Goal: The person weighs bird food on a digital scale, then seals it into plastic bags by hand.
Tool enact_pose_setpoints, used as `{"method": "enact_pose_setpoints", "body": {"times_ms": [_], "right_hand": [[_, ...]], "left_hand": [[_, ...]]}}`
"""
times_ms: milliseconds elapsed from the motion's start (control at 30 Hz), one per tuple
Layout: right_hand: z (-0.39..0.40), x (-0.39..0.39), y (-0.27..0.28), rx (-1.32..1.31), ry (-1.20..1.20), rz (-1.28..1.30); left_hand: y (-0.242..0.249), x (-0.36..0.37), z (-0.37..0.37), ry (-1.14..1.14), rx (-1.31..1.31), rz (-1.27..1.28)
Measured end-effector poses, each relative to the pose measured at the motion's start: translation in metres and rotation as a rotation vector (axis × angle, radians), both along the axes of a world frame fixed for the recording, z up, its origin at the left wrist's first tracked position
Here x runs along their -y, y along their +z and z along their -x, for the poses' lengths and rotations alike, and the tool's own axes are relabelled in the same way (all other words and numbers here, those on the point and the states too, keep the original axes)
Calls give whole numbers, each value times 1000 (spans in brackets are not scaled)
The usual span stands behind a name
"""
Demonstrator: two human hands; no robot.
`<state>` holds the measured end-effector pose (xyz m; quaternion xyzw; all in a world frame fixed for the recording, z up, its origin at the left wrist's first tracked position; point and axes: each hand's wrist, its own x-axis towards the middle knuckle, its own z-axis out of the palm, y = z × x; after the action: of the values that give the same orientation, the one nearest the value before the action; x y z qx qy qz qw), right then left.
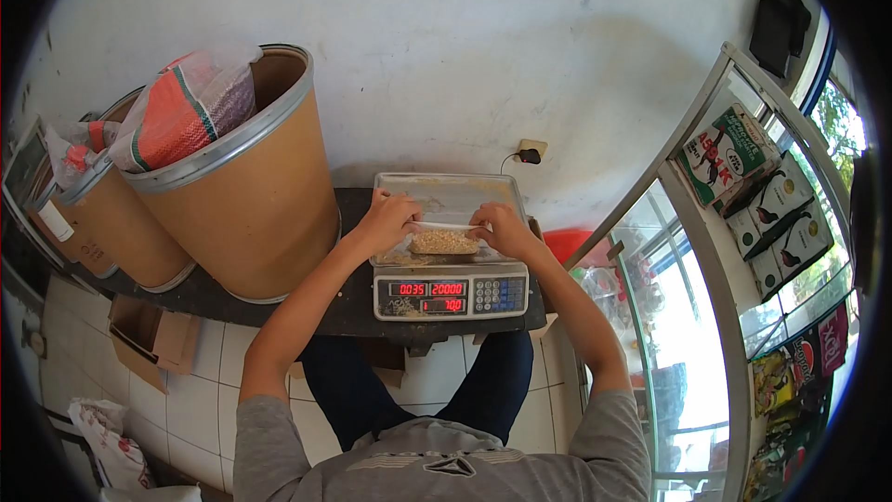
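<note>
A clear plastic bag of tan grain [444,242] lies on the steel pan of a digital scale [451,296] with red lit digits. My left hand [388,219] pinches the bag's top at its left end. At the right end, my right hand [500,226] grips the same top edge. The bag's mouth is stretched flat between both hands. The scale stands on a dark low table [351,309] in front of my knees.
Two large brown fibre drums [251,191] with metal rims stand at the left, sacks poking out of them. A glass display case [743,251] with boxed goods fills the right. A red container [569,244] sits behind the scale. Cardboard boxes [149,339] lie on the tiled floor.
</note>
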<state>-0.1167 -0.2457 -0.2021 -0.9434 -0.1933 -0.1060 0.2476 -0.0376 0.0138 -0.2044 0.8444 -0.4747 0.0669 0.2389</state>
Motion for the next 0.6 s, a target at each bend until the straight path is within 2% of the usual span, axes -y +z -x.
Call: {"method": "enact_pose_setpoints", "body": {"times_ms": [67,167,300,400,600], "right_hand": [[2,-2,2,4,28,-70],[-1,3,-10,63,104,-44],[-4,5,-12,100,126,-13],[-1,1,-3,16,68,-26],[3,-2,8,125,39,143]], "left_hand": [[0,0,0,3,-69,17],[-4,0,-1,15,-116,33],[-12,2,-4,-12,-56,61],[-10,1,-6,-32,3,52],[-3,-1,-5,-24,-86,5]]}}
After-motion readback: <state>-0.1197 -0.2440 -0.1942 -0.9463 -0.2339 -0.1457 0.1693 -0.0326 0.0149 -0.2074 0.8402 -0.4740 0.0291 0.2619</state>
